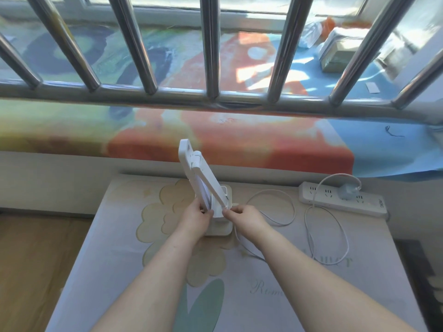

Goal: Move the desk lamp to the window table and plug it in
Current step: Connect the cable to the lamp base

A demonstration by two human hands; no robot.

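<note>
A white folding desk lamp (202, 174) stands on the window table (119, 248), its base (223, 230) flat on a flower-printed cloth and its arm tilted up toward the window. My left hand (195, 218) grips the lower end of the lamp's folded head. Close beside it, my right hand (244, 218) pinches the lamp near the arm's foot. The lamp's white cord (311, 226) loops across the table to a pale blue plug (346, 192) seated in a white power strip (335, 200) at the right.
Beyond the table runs a wide window sill under a colourful cloth (227, 140), fenced by a steel railing (215, 99). A wrapped box (340, 53) lies on the sill at far right. Wooden floor (36, 259) shows left of the table.
</note>
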